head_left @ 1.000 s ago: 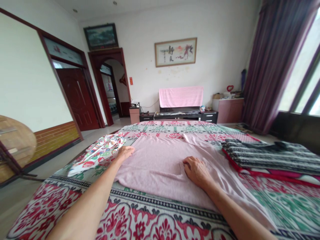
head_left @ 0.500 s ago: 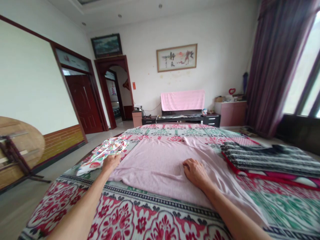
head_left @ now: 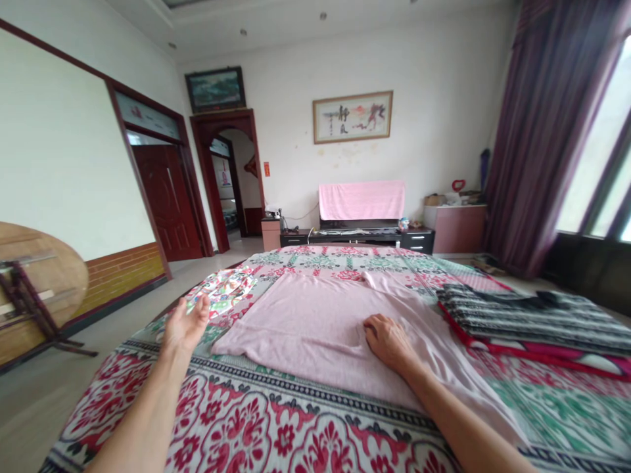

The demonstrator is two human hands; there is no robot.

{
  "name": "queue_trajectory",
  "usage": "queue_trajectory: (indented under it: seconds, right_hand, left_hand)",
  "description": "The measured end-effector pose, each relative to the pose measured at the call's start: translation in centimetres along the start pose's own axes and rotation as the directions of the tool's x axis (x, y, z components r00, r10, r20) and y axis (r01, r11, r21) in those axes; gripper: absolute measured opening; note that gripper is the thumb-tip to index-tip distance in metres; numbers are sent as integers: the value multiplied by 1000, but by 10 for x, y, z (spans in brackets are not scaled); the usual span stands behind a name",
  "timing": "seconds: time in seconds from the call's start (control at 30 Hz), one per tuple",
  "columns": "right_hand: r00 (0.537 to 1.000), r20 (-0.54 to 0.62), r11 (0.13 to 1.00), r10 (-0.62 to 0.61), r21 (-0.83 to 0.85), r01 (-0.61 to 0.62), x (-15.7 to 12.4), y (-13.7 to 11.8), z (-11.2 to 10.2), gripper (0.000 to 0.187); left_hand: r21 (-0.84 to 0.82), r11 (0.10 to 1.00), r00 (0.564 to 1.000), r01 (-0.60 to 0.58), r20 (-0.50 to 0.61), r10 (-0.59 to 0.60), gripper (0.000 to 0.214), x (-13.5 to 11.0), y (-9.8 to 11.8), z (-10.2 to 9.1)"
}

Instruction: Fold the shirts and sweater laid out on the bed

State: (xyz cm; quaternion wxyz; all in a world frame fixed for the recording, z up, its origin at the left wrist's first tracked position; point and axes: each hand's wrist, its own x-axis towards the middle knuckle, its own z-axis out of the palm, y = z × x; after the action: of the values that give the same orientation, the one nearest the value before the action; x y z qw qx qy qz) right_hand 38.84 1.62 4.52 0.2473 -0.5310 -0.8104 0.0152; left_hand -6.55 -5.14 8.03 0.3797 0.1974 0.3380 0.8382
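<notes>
A pale pink knitted top (head_left: pixel 305 322) lies spread over the patterned bed cover, with small creases near its middle and looser folds on the right. My right hand (head_left: pixel 389 338) rests palm down on it, fingers bent and closed on the fabric; the fingertips are partly hidden. Left of the top's edge, my left hand (head_left: pixel 185 325) is raised with its palm turned up and fingers apart, holding nothing. Just behind that hand lies a white garment with a colourful print (head_left: pixel 227 289), partly covered from view by it.
The red, green and white bed cover (head_left: pixel 236 420) stretches under everything. On the right sits a folded black-and-white striped knit (head_left: pixel 522 315) over a red patterned cloth (head_left: pixel 557 348). A folded round wooden table (head_left: pixel 44 282) stands at left. A low black cabinet (head_left: pixel 417 240) is beyond.
My left hand has left the edge of the pink top, moving left and turning palm up as its fingers opened. My right hand has stayed in place on the fabric.
</notes>
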Motion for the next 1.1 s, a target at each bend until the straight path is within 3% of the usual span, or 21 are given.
queue_trajectory:
  seconds: [0.1, 0.2, 0.3, 0.4, 0.53, 0.63, 0.7, 0.77, 0.93, 1.0, 1.1]
  right_hand:
    - [1000, -1, 1000, 10, 5, -10, -1, -1, -1, 26]
    - [1000, 5, 1000, 15, 3, -15, -3, -2, -2, 26]
    - [1000, -5, 1000, 15, 14, -15, -3, -3, -2, 26]
    - [999, -13, 999, 33, 20, -33, -4, -3, -2, 25]
    - [998, -9, 998, 63, 20, -62, -4, -3, 0, 24]
    - [997, -14, 997, 70, 38, -69, -4, -3, 2, 25]
    - [997, -23, 996, 73, 46, -72, -4, -2, 3, 25]
    - [996, -30, 996, 78, 50, -77, -4, -2, 3, 25]
    - [996, -40, 995, 76, 61, -73, -3, -1, 3, 25]
    - [997, -44, 996, 69, 62, -66, -3, 0, 2, 25]
    - [997, -50, 996, 65, 63, -61, -3, 1, 3, 25]
  left_hand:
    - [81, 996, 995, 30, 89, -37, 12, -1, -13, 5]
    - [431, 902, 993, -1, 103, -48, 37, 0, -32, 12]
    - [774, 628, 990, -87, 137, -32, 42, 2, -47, 15]
    - [924, 299, 961, -238, 270, -68, 44, 5, -56, 12]
    - [902, -138, 907, -410, 387, -168, 46, 10, -62, 6]
    - [817, -316, 876, -482, 450, -173, 43, 10, -67, 10]
    - [776, -346, 847, -527, 513, -139, 45, 4, -73, 21]
    - [721, -313, 781, -618, 608, -143, 49, -7, -86, 41]
    - [588, -256, 642, -767, 699, -316, 54, -54, -135, 103]
    - [559, -282, 626, -780, 707, -329, 54, -73, -152, 123]
    - [547, -328, 636, -770, 693, -339, 52, -93, -173, 137]
